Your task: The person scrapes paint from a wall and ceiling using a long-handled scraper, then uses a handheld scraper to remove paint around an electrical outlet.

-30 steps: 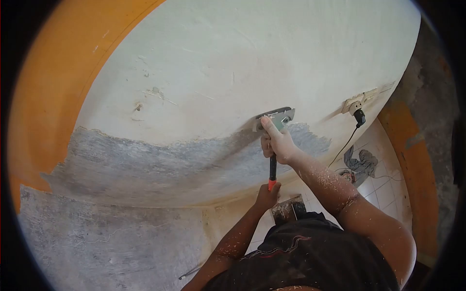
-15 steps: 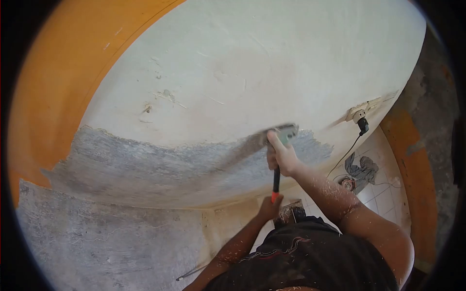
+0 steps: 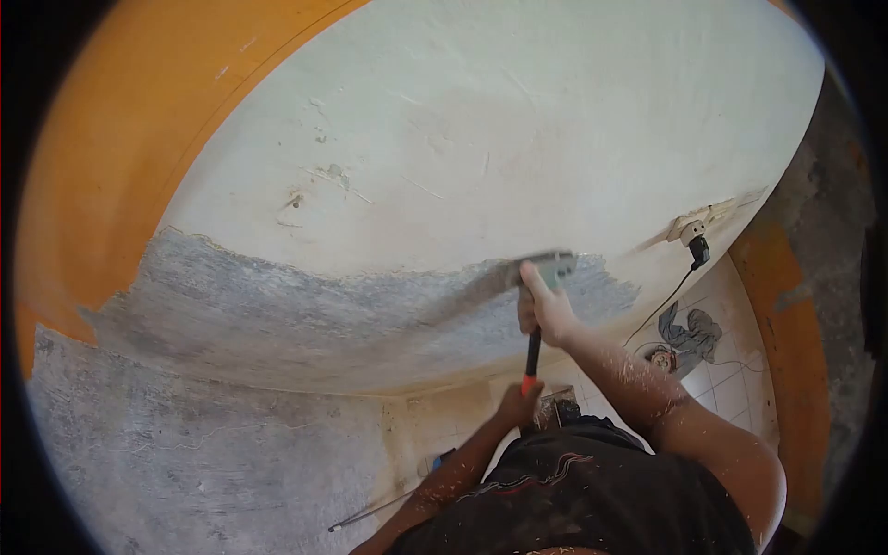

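A wall scraper with a wide head and a long black handle with a red section is pressed to the wall or very near it. Its head is slightly blurred, at the upper edge of a bared grey strip. My right hand is closed around the tool just below the head, thumb pointing up along it. Lower down, my left hand grips the handle by the red section. Pale paint flakes speckle both forearms. Above the strip the wall keeps its whitish coat, with cracks and chipped spots.
On the right, a wall socket holds a black plug whose cord runs down to the tiled floor. A grey cloth and a small reddish device lie there. A thin rod shows beside my left forearm.
The scraper and both hands have shifted slightly downward. The view has moved a little, and a small blue thing now shows beside my left forearm. Both hands keep their hold.
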`<action>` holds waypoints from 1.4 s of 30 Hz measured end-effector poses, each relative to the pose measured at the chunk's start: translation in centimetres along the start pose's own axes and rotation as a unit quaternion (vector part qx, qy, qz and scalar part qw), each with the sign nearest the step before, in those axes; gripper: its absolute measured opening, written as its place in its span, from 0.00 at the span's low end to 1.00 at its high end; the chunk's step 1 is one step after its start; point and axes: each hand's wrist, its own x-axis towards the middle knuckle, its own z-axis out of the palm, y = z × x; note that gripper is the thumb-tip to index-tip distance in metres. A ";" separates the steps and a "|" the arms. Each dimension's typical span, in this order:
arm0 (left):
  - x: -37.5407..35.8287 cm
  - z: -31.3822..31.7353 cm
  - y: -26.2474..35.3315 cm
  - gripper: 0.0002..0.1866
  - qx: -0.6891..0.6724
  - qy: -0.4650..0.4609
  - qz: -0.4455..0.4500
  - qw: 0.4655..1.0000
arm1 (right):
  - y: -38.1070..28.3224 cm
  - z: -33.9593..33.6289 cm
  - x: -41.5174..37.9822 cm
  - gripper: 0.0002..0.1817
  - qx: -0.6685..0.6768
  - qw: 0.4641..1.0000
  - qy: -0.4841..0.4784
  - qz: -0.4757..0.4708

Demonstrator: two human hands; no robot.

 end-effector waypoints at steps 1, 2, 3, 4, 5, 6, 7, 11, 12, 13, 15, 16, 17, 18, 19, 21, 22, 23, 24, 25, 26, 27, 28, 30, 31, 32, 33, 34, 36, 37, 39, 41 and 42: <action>0.2 1.0 -4.4 0.27 0.012 0.012 -0.034 0.999 | 2.4 -1.8 0.2 0.26 0.010 1.000 -0.001 0.017; -2.6 1.4 -1.0 0.26 0.093 0.020 -0.045 0.994 | 4.3 -2.8 0.0 0.26 0.017 0.999 0.029 0.036; -2.8 1.6 -1.2 0.26 0.092 0.019 -0.043 0.995 | 4.9 -3.3 -0.1 0.26 0.016 0.999 0.030 0.035; -3.3 2.1 -1.7 0.25 -0.011 0.001 -0.040 0.999 | 5.4 -3.8 -0.2 0.26 0.031 0.997 0.026 0.071; -3.8 2.5 -2.1 0.25 -0.117 -0.016 -0.038 0.992 | 6.0 -4.2 -0.2 0.26 0.045 0.993 0.021 0.110; -4.4 1.9 1.1 0.24 -0.071 0.016 -0.022 0.997 | 4.8 -2.4 -0.2 0.27 -0.007 0.997 0.055 0.057; -1.9 0.3 -2.0 0.23 0.098 -0.018 0.004 0.995 | 3.2 -1.1 0.2 0.27 -0.010 0.996 0.056 0.066; -0.6 -2.5 4.1 0.28 -0.089 0.015 0.020 0.996 | -0.8 1.3 0.6 0.27 0.036 0.998 -0.032 0.043; -0.4 -2.8 4.0 0.28 -0.085 0.011 0.026 0.996 | -1.3 1.6 0.7 0.27 0.037 0.998 -0.049 0.024; -0.4 -2.6 3.0 0.29 -0.032 0.013 0.028 0.999 | -1.0 1.4 0.6 0.27 0.037 0.998 -0.047 0.016; -1.0 -1.3 0.1 0.31 0.051 0.015 -0.012 0.999 | 1.3 0.1 0.4 0.27 0.029 0.999 0.016 0.029; -0.8 0.3 -4.1 0.31 0.027 0.012 -0.011 1.000 | 3.1 -1.0 0.5 0.27 0.023 0.999 0.028 0.034; -0.4 1.3 -7.4 0.31 0.002 0.008 -0.012 1.000 | 3.9 -1.3 0.3 0.27 0.018 0.999 0.029 0.033; -0.5 1.3 -6.8 0.31 -0.001 0.006 -0.009 1.000 | 4.5 -1.3 0.2 0.27 0.005 0.998 0.042 0.048; -0.9 1.0 -5.1 0.31 -0.005 0.002 0.004 1.000 | 4.7 -1.1 0.3 0.27 -0.007 0.996 0.055 0.064; -2.6 -1.0 2.7 0.30 0.000 0.004 -0.041 0.999 | 2.2 1.4 0.3 0.28 -0.034 0.995 0.092 -0.011; -2.5 -1.4 3.0 0.29 -0.021 -0.003 -0.039 0.999 | 1.5 1.6 0.5 0.28 -0.002 0.998 0.065 0.024; -2.2 -1.9 3.1 0.28 -0.040 -0.010 -0.031 0.999 | 1.1 1.7 0.7 0.28 0.030 0.997 0.037 0.054; -2.6 -2.3 3.9 0.28 -0.040 -0.014 -0.024 0.999 | 1.4 1.3 0.8 0.29 0.037 0.998 0.033 0.046; -3.5 -2.6 5.4 0.28 -0.008 -0.007 0.002 1.000 | 1.3 1.1 0.9 0.29 0.033 0.998 0.036 0.037; -4.2 -2.5 5.9 0.29 0.021 0.000 0.023 1.000 | 1.7 0.7 0.7 0.29 0.040 0.997 0.050 0.044; -3.9 -1.7 3.8 0.29 0.016 -0.006 0.024 1.000 | 2.4 0.1 0.4 0.29 0.048 0.995 0.065 0.053; -3.1 -0.3 0.1 0.29 -0.029 -0.029 0.010 0.999 | 3.9 -0.8 0.3 0.29 0.042 0.996 0.055 0.053; -3.3 1.1 -1.8 0.29 -0.075 -0.051 -0.038 0.995 | 4.4 -0.2 -0.4 0.29 0.016 0.996 0.061 0.066; -3.9 0.3 0.1 0.29 -0.081 -0.052 -0.032 0.995 | 4.3 0.1 -0.7 0.29 -0.004 0.995 0.067 0.080; -4.2 -1.4 3.1 0.30 -0.052 -0.055 -0.017 0.997 | 3.3 0.6 -0.5 0.29 -0.013 0.994 0.068 0.082; -4.0 -2.4 5.1 0.30 -0.023 -0.058 -0.004 0.998 | 1.5 1.4 0.2 0.30 0.009 0.997 0.050 0.063; -3.3 -2.6 5.4 0.31 -0.045 -0.046 0.004 0.998 | 0.9 1.9 0.5 0.30 0.032 0.998 0.030 0.044; -4.2 -2.8 5.2 0.32 -0.035 -0.042 0.023 0.998 | 1.5 2.0 -0.1 0.30 0.028 0.998 0.050 0.034; -4.2 -2.9 5.4 0.32 -0.020 -0.040 0.044 0.998 | 1.3 1.9 -0.4 0.30 0.026 0.997 0.070 0.019; -3.9 -1.2 1.0 0.32 -0.005 -0.042 0.061 0.997 | 3.6 0.4 -1.1 0.30 0.040 0.997 0.061 0.029; -4.1 0.7 -2.1 0.32 -0.025 -0.030 0.024 0.999 | 5.9 -0.4 -1.3 0.31 0.002 0.994 0.086 0.071; -4.2 0.6 -2.0 0.32 -0.024 -0.034 0.014 0.999 | 6.2 -0.7 -1.0 0.31 0.004 0.994 0.074 0.084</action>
